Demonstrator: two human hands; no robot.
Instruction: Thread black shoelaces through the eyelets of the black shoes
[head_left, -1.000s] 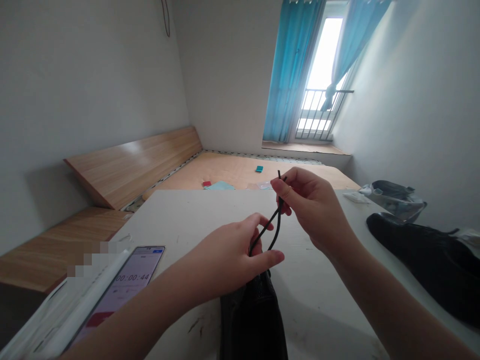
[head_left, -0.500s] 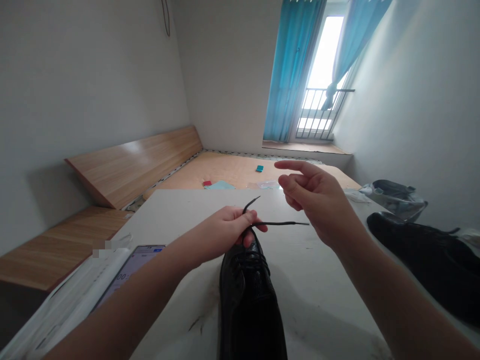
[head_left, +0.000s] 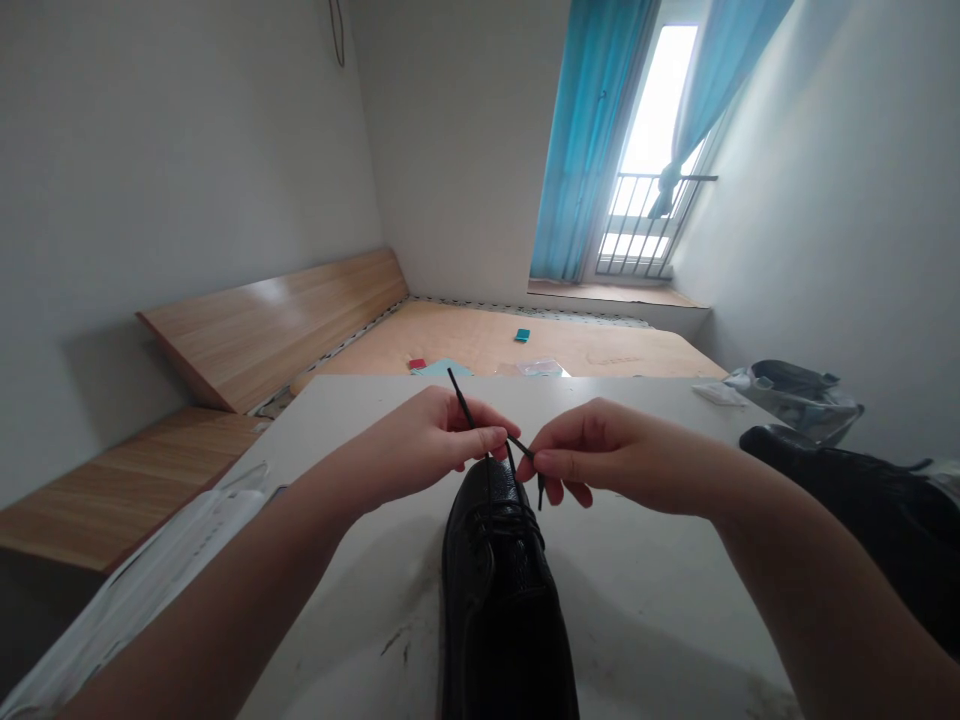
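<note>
A black leather shoe [head_left: 504,580] stands on the white table [head_left: 645,600], its toe pointing away from me. Its black shoelace [head_left: 461,400] rises from the eyelets near the toe into both hands. Thumb and fingers of my left hand [head_left: 442,430] pinch the lace above the toe, with one loose end sticking up and to the left. Just to the right, my right hand [head_left: 600,455] pinches the lace too, and an end hangs below its fingertips. A short stretch of lace runs between the two hands. Part of the lace is hidden by my fingers.
A second black shoe [head_left: 847,510] lies at the table's right side, with a clear plastic bag [head_left: 806,395] behind it. White packaging [head_left: 172,560] lies at the left under my forearm. Beyond the table is a bed [head_left: 450,330] holding small items.
My right hand has come down and left from above the table and now pinches the lace. My left hand has shifted slightly left, and the lace ends have changed direction.
</note>
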